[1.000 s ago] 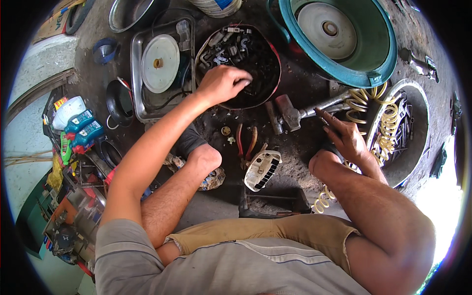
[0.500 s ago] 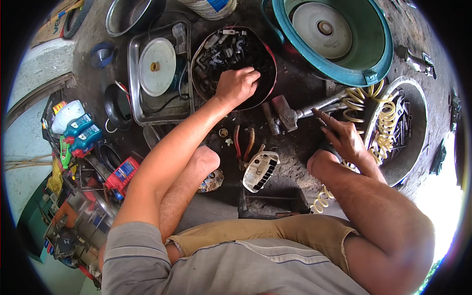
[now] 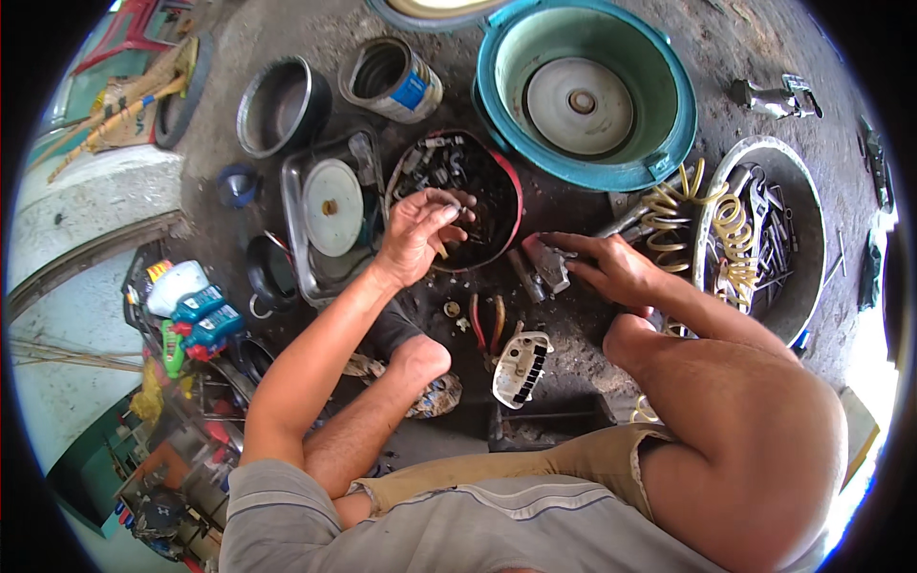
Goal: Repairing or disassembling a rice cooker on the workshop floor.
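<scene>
My left hand point(image 3: 418, 234) is raised over the near left side of a round red-rimmed tub point(image 3: 512, 205) of small dark metal parts. Its thumb and fingertips are pinched together; whatever they hold is too small to make out. My right hand point(image 3: 616, 270) has its fingers stretched out over the head of a hammer point(image 3: 548, 265) lying on the ground, seemingly touching it. Between my knees lie red-handled pliers point(image 3: 495, 325) and a white oval casing point(image 3: 521, 372) with a row of dark slots.
A teal drum point(image 3: 683, 105) stands at the far right of the tub. Right of me, a basin point(image 3: 814, 239) holds wrenches, with a coiled cream hose point(image 3: 735, 239) over its rim. Left stand a metal tray point(image 3: 298, 229), a tin can point(image 3: 382, 86), a dark bowl point(image 3: 315, 95) and bottles point(image 3: 205, 310).
My left hand has come up out of the tub toward me, fingertips pinched. My right hand has moved left, from beside the hammer's handle to its head. The view has shifted.
</scene>
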Demonstrator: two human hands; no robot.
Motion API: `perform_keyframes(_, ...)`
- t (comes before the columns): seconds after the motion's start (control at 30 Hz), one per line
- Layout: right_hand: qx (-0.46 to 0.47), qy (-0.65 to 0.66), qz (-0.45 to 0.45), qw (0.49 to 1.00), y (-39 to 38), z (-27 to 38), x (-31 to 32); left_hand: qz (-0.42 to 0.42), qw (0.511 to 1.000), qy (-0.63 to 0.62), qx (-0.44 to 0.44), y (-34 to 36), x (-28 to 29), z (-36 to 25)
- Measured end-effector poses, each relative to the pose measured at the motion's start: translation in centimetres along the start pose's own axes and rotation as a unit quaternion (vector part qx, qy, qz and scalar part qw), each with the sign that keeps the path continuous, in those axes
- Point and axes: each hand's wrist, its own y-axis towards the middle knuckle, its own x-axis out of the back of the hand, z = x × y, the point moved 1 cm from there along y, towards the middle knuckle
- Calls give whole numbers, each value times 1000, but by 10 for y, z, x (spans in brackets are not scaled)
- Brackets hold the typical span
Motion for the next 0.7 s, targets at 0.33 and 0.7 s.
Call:
perform_keyframes(0.33, -17, 60, 75, 995, 106, 28, -28, 19, 995, -61, -70, -28, -56, -84)
perform_keyframes(0.7, 113, 273, -15, 955, 26, 92, 49, -34, 969, -96, -227, -25, -123, -79)
